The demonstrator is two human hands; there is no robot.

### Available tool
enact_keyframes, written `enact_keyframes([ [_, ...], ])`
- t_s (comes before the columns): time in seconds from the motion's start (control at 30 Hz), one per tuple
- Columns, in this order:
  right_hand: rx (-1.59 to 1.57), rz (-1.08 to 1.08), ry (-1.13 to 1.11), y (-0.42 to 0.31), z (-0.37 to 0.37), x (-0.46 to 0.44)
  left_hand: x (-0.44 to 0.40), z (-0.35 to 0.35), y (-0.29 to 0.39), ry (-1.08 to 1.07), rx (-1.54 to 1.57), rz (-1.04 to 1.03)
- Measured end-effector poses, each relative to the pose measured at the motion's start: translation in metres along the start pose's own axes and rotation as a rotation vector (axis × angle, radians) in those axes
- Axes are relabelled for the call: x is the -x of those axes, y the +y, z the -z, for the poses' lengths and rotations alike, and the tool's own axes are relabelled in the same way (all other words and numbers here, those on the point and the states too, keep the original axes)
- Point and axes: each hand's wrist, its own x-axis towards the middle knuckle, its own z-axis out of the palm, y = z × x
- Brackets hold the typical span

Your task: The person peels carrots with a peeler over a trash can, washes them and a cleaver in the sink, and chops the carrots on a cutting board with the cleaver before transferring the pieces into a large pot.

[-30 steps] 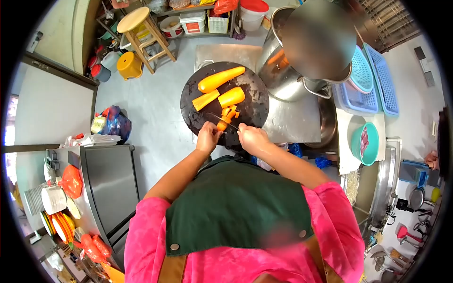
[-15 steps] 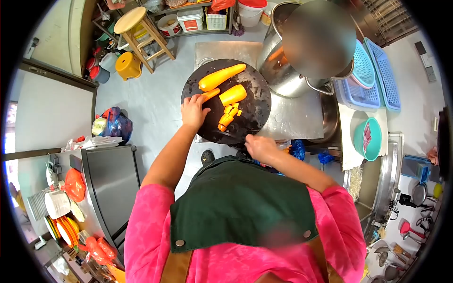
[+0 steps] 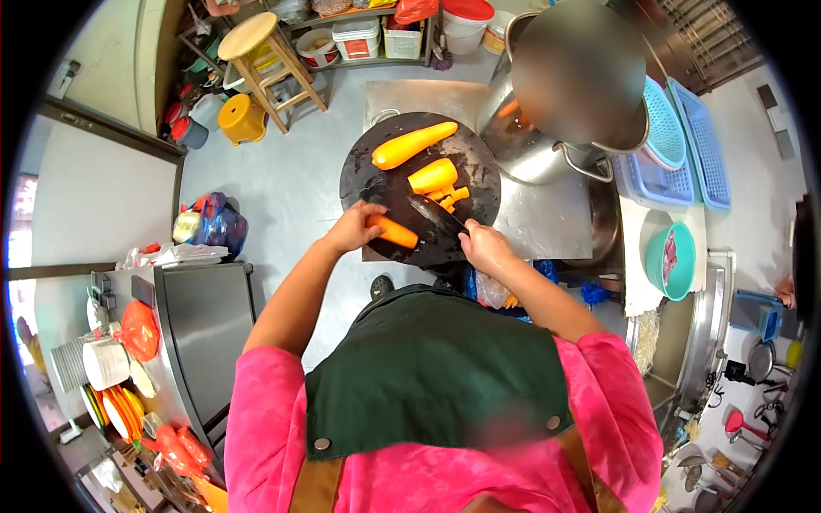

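Observation:
My left hand [image 3: 357, 226] is closed round one end of a long carrot piece [image 3: 394, 232], which lies near the front of the round dark chopping board [image 3: 359, 175]. In my right hand [image 3: 486, 247] is the handle of a knife [image 3: 437, 214]. Its dark blade lies low over the board, between the held piece and the cut carrot chunks [image 3: 457, 196], and partly hides those chunks. Behind them rests a thick carrot piece [image 3: 434, 176] with a cut end. A whole carrot [image 3: 415, 145] lies farthest back on the board.
The board stands on a steel table [image 3: 547, 222]. A tall steel pot [image 3: 526, 154] is close at its right. Further right are blue baskets [image 3: 654, 181] and a turquoise bowl [image 3: 674, 272] with meat. A wooden stool [image 3: 272, 73] stands at the back left.
My left hand has brought the carrot piece toward the board's front and turned it. The knife has moved from the front edge to beside the chunks, which now sit further right.

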Motion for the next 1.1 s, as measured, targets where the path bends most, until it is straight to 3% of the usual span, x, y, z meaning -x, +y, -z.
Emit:
enact_keyframes([
  [0.07,0.009,0.036,-0.016,-0.019,0.007,-0.001,0.001,-0.006,0.009,0.317,-0.173,-0.135],
  [0.2,0.094,0.129,-0.112,-0.047,-0.002,-0.012,0.013,-0.018,0.003,0.348,-0.353,-0.352],
  [0.33,0.136,0.073,-0.195,-0.065,0.007,-0.021,0.007,-0.024,0.015,0.424,-0.486,-0.355],
  [0.7,0.17,0.051,-0.303,-0.087,0.014,-0.044,-0.006,-0.031,0.0,0.5,-0.425,-0.427],
  [0.97,0.071,0.021,-0.156,-0.069,-0.021,-0.054,-0.007,-0.022,0.005,0.42,-0.403,-0.438],
  [1.03,-0.044,0.037,-0.065,-0.063,-0.003,-0.044,-0.007,-0.011,0.017,0.372,-0.494,-0.3],
  [1.1,-0.133,0.06,0.109,-0.052,0.008,-0.035,-0.014,-0.004,0.019,0.379,-0.508,-0.325],
])
